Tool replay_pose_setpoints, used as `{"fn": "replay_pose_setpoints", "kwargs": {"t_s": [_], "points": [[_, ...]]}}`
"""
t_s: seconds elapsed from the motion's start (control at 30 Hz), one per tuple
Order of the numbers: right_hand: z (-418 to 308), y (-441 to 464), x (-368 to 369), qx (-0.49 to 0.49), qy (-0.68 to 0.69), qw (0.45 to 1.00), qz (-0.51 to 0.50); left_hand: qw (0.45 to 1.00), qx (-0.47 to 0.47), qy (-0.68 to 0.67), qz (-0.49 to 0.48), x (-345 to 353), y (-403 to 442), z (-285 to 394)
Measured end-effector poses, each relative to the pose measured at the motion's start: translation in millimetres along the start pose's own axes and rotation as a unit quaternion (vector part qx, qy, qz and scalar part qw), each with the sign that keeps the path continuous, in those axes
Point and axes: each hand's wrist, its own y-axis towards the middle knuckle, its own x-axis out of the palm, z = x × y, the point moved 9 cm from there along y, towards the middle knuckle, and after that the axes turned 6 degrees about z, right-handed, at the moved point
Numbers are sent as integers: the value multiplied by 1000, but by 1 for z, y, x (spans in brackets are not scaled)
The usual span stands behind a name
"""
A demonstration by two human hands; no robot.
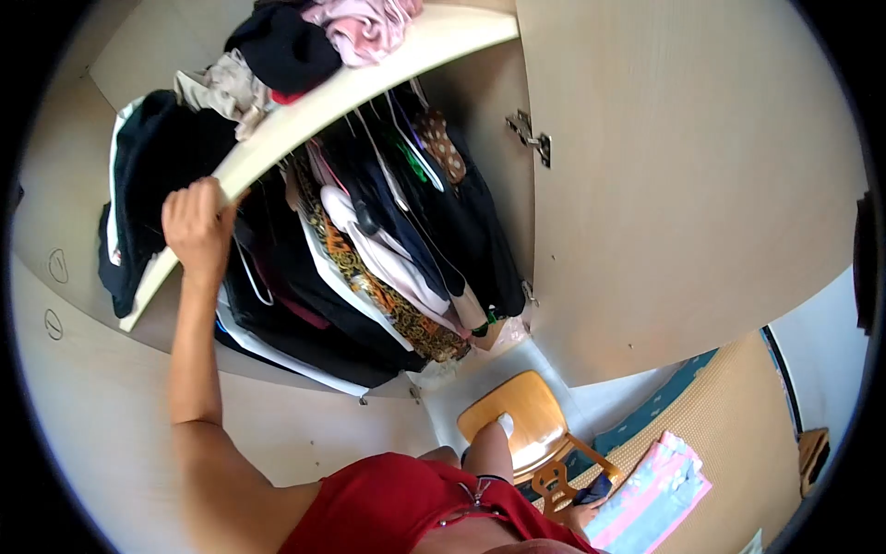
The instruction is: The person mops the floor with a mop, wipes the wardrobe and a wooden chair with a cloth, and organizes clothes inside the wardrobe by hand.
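My left hand (pixel 197 226) is closed around the front edge of the wooden wardrobe shelf (pixel 369 88). Dark clothes (pixel 175 171) lie on the shelf beside it, with a black bundle (pixel 284 46) and a pink garment (pixel 365 28) farther along. Below the shelf hang many garments, among them a patterned one (pixel 355 277) and a pale pink one (pixel 392 263). Low at the right, my right hand (pixel 588 511) is beside the chair back, near a small dark blue item (pixel 593 489); its fingers are too small to make out clearly.
A wooden chair (pixel 526 406) stands below the wardrobe, with a foot on its seat. An open wardrobe door (pixel 683 185) fills the right side. Behind the chair is a bed with a woven mat (pixel 729 406) and a folded pink and blue cloth (pixel 655 494).
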Motion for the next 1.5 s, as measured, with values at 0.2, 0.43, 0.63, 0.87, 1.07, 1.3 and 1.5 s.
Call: {"fn": "replay_pose_setpoints", "kwargs": {"t_s": [0.2,0.43,0.63,0.87,1.07,1.3,1.5], "points": [[-85,52,-17,-243,130,931,-238,999,-13,-29,-34,7,-3,-9],[-374,-104,-403,-505,428,746,-66,996,-43,-35,-66,6,2,-11],[-451,-230,-716,-593,469,610,240,992,-63,-58,-90,9,-1,-15],[-583,-263,-843,-646,326,572,386,984,-98,-114,-100,10,-7,-20],[-690,-243,-803,-647,68,712,265,953,-181,-225,-91,-6,0,-33],[-762,-227,-804,-650,42,719,244,897,-69,-431,-70,-25,95,11],[-729,-246,-803,-702,55,672,230,913,-14,-405,-39,26,185,54]]}}
